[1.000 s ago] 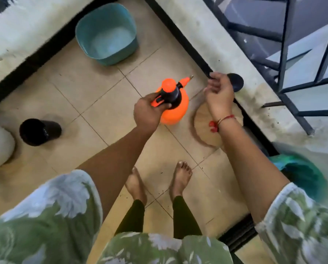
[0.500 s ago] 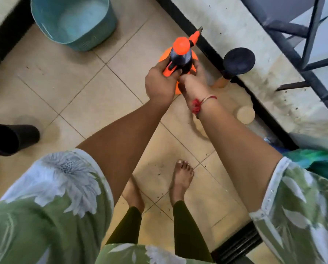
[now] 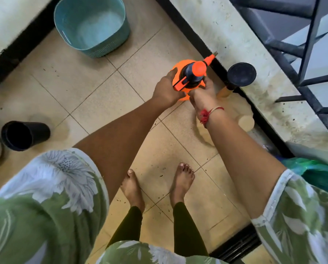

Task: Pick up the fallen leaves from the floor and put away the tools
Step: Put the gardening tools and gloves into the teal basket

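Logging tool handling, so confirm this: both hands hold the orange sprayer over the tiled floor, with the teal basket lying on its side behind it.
Not quite. The teal basket stands upright with its opening facing up, as the head view shows; it is the black pot on the left that lies on its side. The rest holds: the left hand and right hand both hold the orange sprayer over the tiled floor.

Beige floor tiles (image 3: 94, 88) spread below the grip, lit by daylight. Right of it, a stained concrete ledge (image 3: 241, 40) carries dark metal railing (image 3: 310, 44).
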Motion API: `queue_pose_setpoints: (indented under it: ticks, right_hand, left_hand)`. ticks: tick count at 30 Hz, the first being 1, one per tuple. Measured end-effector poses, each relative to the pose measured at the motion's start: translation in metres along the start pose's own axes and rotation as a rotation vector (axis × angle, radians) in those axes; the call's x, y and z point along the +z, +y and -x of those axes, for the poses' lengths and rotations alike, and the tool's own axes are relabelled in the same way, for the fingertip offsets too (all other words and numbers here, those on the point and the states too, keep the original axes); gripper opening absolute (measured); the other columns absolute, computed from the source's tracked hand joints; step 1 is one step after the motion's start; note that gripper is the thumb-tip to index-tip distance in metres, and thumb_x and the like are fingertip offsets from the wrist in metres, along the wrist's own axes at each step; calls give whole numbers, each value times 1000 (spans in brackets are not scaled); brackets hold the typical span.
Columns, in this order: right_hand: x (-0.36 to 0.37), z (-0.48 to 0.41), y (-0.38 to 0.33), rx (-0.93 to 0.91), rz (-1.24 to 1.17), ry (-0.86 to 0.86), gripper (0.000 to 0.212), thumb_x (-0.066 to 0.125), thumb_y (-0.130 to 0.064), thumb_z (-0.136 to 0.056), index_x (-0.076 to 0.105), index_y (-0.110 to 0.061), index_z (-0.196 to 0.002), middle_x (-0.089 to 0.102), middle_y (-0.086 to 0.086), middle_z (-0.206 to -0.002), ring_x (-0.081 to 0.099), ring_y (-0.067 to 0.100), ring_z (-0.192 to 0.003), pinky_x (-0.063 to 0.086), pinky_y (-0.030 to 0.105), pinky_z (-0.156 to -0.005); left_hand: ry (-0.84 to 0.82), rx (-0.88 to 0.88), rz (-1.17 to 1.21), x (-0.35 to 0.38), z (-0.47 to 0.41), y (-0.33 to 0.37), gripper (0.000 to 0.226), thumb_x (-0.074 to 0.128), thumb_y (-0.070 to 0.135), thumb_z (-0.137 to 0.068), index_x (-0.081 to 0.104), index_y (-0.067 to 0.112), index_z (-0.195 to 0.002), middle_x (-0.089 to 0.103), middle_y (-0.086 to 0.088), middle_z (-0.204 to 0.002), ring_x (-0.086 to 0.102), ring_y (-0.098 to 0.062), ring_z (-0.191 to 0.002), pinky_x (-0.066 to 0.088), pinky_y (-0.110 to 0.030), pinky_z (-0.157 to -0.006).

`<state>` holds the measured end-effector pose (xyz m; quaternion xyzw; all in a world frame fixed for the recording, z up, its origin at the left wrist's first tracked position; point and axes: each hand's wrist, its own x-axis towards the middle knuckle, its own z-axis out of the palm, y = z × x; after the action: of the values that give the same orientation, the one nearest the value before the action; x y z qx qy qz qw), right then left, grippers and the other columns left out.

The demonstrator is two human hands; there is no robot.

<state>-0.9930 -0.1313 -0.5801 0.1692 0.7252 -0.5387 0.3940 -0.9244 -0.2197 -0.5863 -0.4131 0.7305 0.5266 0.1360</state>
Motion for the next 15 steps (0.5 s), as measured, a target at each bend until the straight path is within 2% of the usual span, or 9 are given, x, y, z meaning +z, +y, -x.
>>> queue_pose_setpoints:
  ticks: [3, 5, 7, 9, 12, 15]
  right_hand:
    - [0, 21, -1, 9, -48, 201, 44, 51, 10, -78, 57, -10, -117, 53, -1, -75, 53, 14, -64, 46, 26, -56]
    - [4, 35, 0, -35, -58, 267, 31, 52, 6, -78, 60, -14, -101, 54, 2, -69, 51, 14, -57, 43, 27, -55]
    - [10, 49, 3, -69, -73, 270, 24, 52, 6, -81, 59, -15, -90, 53, 2, -65, 50, 13, -55, 41, 26, -53]
    - [20, 68, 5, -95, -56, 224, 25, 53, 6, -83, 59, -18, -80, 53, 0, -65, 49, 12, -54, 40, 23, -50]
    - [44, 105, 13, -100, -22, 96, 30, 53, 6, -85, 58, -21, -75, 52, -1, -63, 45, 7, -48, 36, 18, -44]
    - [77, 148, 26, -98, 31, -49, 31, 53, 9, -85, 59, -19, -74, 51, -1, -62, 43, 4, -44, 36, 17, -43]
  left_hand:
    - [-33, -95, 62, -10, 9, 1, 91, 76, 8, -77, 23, 9, -151, 41, -14, -146, 43, -27, -131, 40, -31, -102]
    - [9, -152, 70, -16, 18, -2, 90, 76, 10, -77, 23, 9, -150, 39, -14, -147, 43, -26, -130, 40, -28, -95]
    - [64, -193, 152, -20, 31, -9, 91, 77, 10, -75, 25, 10, -150, 38, -16, -146, 43, -28, -130, 42, -29, -98]
    - [122, -234, 300, -24, 49, -19, 86, 79, 8, -73, 33, 9, -146, 42, -19, -141, 47, -30, -127, 43, -33, -99]
    - [157, -331, 624, -30, 93, -34, 65, 75, 4, -78, 45, 8, -135, 48, -16, -130, 53, -28, -116, 44, -28, -78]
    - [184, -374, 931, -42, 136, -50, 39, 61, 3, -88, 51, 12, -125, 52, -11, -116, 54, -20, -90, 45, -31, -72]
